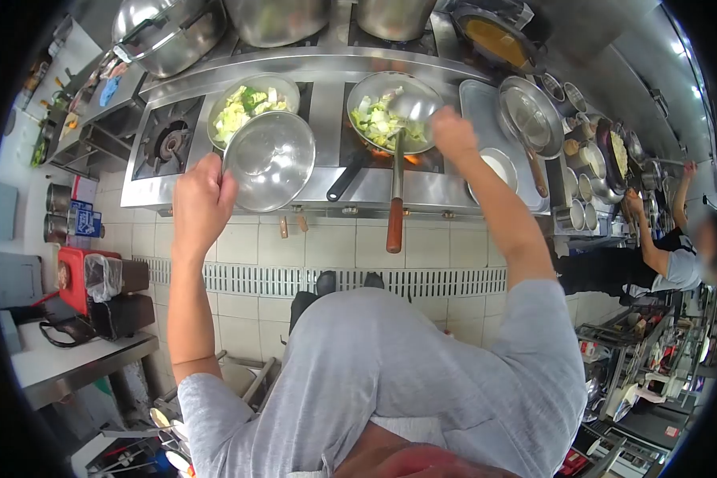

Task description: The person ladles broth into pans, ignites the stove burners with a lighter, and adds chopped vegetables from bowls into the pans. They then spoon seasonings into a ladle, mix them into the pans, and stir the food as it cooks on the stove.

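Observation:
My left hand (pixel 204 197) is closed on the rim of a metal bowl (pixel 271 163), tilted so that its shiny inside faces me. Behind the bowl, a pan of chopped leafy greens (pixel 239 119) is partly covered by it. My right hand (pixel 454 134) grips a small rounded metal vessel (pixel 417 104), blurred, above the second pan (pixel 362 84). That pan holds more chopped greens (pixel 374 118) over orange flames. A utensil with a wooden handle (pixel 394 227) rests in it, its handle sticking out toward me. The pan's black handle (pixel 346 182) points front left.
An unlit burner (pixel 167 142) is at the left of the stove. Large pots (pixel 279 20) line the back. To the right are a metal tray (pixel 478 111), a white bowl (pixel 498 169) and a round strainer (pixel 531 115). Another person (pixel 677 255) works at far right.

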Tool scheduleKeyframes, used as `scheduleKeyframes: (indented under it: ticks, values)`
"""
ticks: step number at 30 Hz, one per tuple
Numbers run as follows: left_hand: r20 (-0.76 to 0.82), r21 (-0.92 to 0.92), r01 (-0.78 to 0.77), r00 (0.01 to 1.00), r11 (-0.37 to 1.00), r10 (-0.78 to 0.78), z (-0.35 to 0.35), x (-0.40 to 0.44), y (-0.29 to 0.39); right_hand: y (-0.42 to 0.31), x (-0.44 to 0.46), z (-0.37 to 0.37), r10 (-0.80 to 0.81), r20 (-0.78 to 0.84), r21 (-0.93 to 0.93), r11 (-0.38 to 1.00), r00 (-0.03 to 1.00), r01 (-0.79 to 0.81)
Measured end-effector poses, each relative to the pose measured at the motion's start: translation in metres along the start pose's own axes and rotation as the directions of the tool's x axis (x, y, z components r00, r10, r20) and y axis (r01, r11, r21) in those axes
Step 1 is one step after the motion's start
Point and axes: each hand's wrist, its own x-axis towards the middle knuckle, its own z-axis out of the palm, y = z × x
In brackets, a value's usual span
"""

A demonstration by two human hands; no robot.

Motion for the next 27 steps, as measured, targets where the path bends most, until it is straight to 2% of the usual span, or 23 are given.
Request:
scheduleKeyframes:
  ticks: [2, 3, 6, 7, 10, 13, 16, 19, 20, 21, 22, 23, 25, 27]
  values:
    - [-0.003, -0.003, -0.003, 1.0, 1.0, 0.003, 0.001, -0.001, 0.003, 0.005, -0.008, 0.016, -0.198, 0.074, -0.05, 0.978, 0.977, 0.202]
    - [-0.017, -0.007, 0.007, 1.0, 1.0, -0.007, 0.002, -0.001, 0.005, 0.008, 0.0, 0.012, 0.024, 0.119, -0.044, 0.999, 0.993, -0.019]
    - [-0.044, -0.012, 0.014, 0.999, 1.0, -0.015, 0.001, -0.005, 0.009, 0.019, 0.007, 0.004, 0.318, -0.068, 0.233, 0.927, 0.946, -0.295]
    - [-0.047, -0.016, 0.031, 0.998, 0.999, -0.031, 0.001, -0.006, 0.01, 0.026, 0.009, 0.003, 0.376, -0.055, 0.265, 0.899, 0.925, -0.349]
    - [-0.056, -0.03, 0.072, 0.996, 0.997, -0.073, 0.002, -0.011, 0.01, 0.037, 0.012, -0.006, 0.505, 0.218, 0.554, 0.641, 0.835, -0.532]
    - [-0.052, -0.03, 0.107, 0.993, 0.994, -0.108, 0.004, -0.016, 0.008, 0.029, 0.012, -0.021, 0.573, 0.403, 0.689, 0.324, 0.714, -0.649]
    - [-0.051, -0.06, 0.158, 0.986, 0.986, -0.161, 0.009, -0.026, 0.007, 0.03, 0.011, -0.013, 0.573, 0.398, 0.727, 0.279, 0.716, -0.627]
    - [-0.059, -0.131, 0.225, 0.97, 0.966, -0.234, 0.013, -0.044, 0.003, 0.024, 0.011, -0.023, 0.555, 0.428, 0.805, 0.125, 0.713, -0.581]
    - [-0.08, -0.15, 0.261, 0.958, 0.953, -0.275, 0.014, -0.056, -0.004, 0.027, 0.014, -0.021, 0.519, 0.517, 0.778, 0.048, 0.681, -0.627]
    - [-0.064, -0.217, 0.327, 0.935, 0.92, -0.348, 0.019, -0.072, -0.018, 0.014, 0.023, -0.035, 0.502, 0.492, 0.814, 0.025, 0.711, -0.58]
    - [0.002, -0.384, 0.416, 0.893, 0.824, -0.45, 0.013, -0.081, -0.014, 0.011, 0.028, -0.032, 0.446, 0.512, 0.817, 0.012, 0.734, -0.577]
    - [0.006, -0.451, 0.435, 0.875, 0.779, -0.484, 0.011, -0.095, -0.018, -0.001, 0.038, -0.034, 0.434, 0.498, 0.844, -0.042, 0.751, -0.535]
    - [0.092, -0.668, 0.466, 0.825, 0.58, -0.557, 0.008, -0.123, -0.03, -0.024, 0.053, -0.041, 0.281, 0.495, 0.853, 0.021, 0.822, -0.521]
    - [0.107, -0.663, 0.533, 0.763, 0.526, -0.638, -0.011, -0.152, -0.04, -0.058, 0.071, -0.053, 0.169, 0.482, 0.865, 0.065, 0.86, -0.498]
